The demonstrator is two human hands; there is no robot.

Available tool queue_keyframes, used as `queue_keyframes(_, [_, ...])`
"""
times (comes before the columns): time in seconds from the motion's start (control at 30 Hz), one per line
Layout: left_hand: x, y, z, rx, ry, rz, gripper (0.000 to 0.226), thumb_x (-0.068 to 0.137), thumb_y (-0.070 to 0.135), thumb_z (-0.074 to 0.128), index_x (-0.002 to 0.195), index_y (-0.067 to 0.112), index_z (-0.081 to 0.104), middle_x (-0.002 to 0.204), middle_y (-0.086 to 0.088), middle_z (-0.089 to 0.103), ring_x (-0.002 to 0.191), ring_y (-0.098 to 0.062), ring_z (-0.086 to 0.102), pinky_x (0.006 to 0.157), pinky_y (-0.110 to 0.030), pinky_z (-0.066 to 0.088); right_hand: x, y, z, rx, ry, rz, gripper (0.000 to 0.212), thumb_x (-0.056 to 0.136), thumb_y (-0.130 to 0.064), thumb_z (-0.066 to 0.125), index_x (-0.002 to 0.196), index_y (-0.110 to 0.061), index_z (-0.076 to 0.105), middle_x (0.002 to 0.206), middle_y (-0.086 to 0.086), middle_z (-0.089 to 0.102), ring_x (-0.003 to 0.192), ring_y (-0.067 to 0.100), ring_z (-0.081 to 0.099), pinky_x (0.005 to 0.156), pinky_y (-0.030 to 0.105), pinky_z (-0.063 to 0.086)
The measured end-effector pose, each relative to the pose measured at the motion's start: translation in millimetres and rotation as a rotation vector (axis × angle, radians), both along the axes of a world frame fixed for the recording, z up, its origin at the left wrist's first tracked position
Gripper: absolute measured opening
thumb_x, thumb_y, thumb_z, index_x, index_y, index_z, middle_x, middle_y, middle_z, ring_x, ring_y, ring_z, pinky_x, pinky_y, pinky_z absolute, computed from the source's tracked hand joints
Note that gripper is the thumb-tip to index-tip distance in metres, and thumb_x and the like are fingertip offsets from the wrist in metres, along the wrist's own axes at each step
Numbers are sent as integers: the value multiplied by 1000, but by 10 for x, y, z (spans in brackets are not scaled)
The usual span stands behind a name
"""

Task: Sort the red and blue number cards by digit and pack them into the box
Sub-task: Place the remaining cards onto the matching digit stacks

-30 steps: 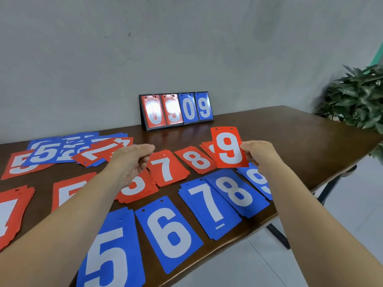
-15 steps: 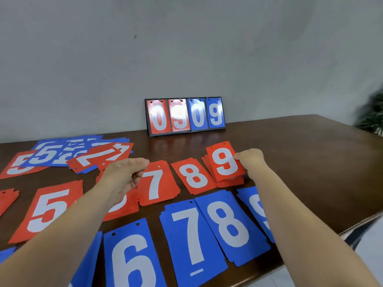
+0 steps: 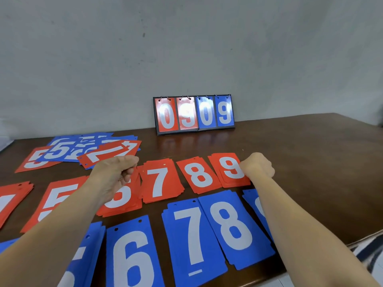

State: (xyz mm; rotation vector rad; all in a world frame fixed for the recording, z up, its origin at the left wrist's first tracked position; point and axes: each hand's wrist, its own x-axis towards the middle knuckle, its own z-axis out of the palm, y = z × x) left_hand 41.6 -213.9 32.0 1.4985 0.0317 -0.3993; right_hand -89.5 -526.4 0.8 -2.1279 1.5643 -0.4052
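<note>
Number cards (image 3: 132,255) lie face up on the desk (image 3: 300,162) in two rows of piles, red in the farther row and blue in the nearer, with the digits rising from left to right. The right grip (image 3: 258,167) is curled closed at the right edge of the red 9 card (image 3: 230,168). That card lies flat on top of the red 9 pile (image 3: 235,184), just beside the red 8 pile (image 3: 199,175). The fingers seem to pinch that edge, though the back of the hand hides the contact itself. The left grip (image 3: 116,175) hovers over the red 6 pile (image 3: 122,201), loosely curled and holding nothing that I can see.

At the back left a mixed heap (image 3: 83,150) of red and blue cards is not yet sorted, with a red 7 card (image 3: 109,151) lying slantwise on top. A flip scoreboard (image 3: 193,113) stands against the wall, reading 0 9 0 9. No box is in view.

I judge the step in hand to be sorting, with one red 9 being laid on its pile; packing has not begun. The next move calls for letting the 9 go so that it sits square. Then a grip should reach to the heap, lift one thin card by its edge, read its colour and digit, and lay it on the matching pile without nudging the neighbouring piles.
</note>
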Motion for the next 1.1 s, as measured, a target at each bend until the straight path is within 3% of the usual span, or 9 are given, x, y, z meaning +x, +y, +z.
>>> queue_keyframes(0.17, [-49,71,41,-26,-2,8,14,87,12,70,100,7,68,83,-6,62,70,-11,54,67,-24,48,96,142,120,0,-136,33,14,92,-22,54,97,-14,63,95,6,65,96,26,61,89,39,50])
queue_keyframes(0.27, [-52,147,74,-38,-1,17,14,87,13,70,100,8,69,82,-5,63,69,-10,54,64,-23,48,303,324,211,34,-252,160,16,90,-20,53,96,-12,66,92,6,66,88,25,62,85,41,53])
queue_keyframes(0.4, [-27,295,123,-29,-23,10,13,88,14,70,99,8,68,80,-5,62,68,-10,53,65,-22,48,608,714,352,45,-318,352,13,89,-21,60,97,-13,67,95,5,66,89,23,62,73,32,50])
queue_keyframes(0.5, [71,451,156,-52,-36,18,14,87,13,71,100,8,69,80,-5,63,68,-9,54,65,-22,49,848,1018,417,56,-349,439,14,86,-22,62,96,-15,68,94,3,67,91,23,63,79,34,53])
queue_keyframes(0.7, [499,878,159,-66,-71,80,15,85,16,74,98,9,72,74,-2,64,61,-6,55,56,-20,48,1331,1563,481,58,-322,643,13,85,-17,61,86,-7,70,92,7,69,89,25,65,86,41,55])
queue_keyframes(0.87, [888,1224,81,-71,-65,149,14,85,18,74,96,10,72,75,-2,65,61,-6,55,57,-19,48,1640,1816,453,60,-288,751,29,87,-21,67,103,2,70,115,17,67,106,30,63,93,44,52])
queue_keyframes(1.03, [1125,1409,-2,-80,-44,160,19,84,18,75,101,10,70,76,0,67,60,-5,56,53,-17,48,2063,1968,316,84,-195,761,40,81,-41,73,102,-7,71,104,8,69,94,23,64,89,44,53])
queue_keyframes(1.1, [1158,1451,-26,-77,-48,166,19,84,17,75,101,10,71,78,-1,67,63,-5,57,57,-18,49,2236,2076,278,38,-88,804,54,77,-51,73,114,-12,64,114,3,64,105,22,58,93,40,48])
